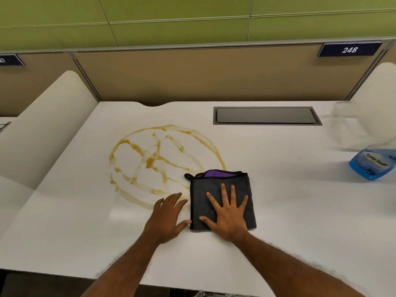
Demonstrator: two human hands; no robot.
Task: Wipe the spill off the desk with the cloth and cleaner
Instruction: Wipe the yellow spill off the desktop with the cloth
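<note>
Most of the amber spill (158, 161) lies unwiped on the white desk (278, 200), its near-right edge under our folded grey cloth (222, 200). Our right hand (230, 215) presses it flat, fingers spread; our left hand (169, 217) rests beside it, fingers together, holding nothing. We should sweep leftward with even pressure. Far right stands the blue cleaner bottle (372, 163); tan partitions and green wall panels enclose us.

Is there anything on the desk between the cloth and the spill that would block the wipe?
Nothing visible does. The cloth lies flat under the right hand, its far left corner already at the edge of the spill. The left hand rests on bare desk beside it. The cleaner bottle stands off to the right.
</note>
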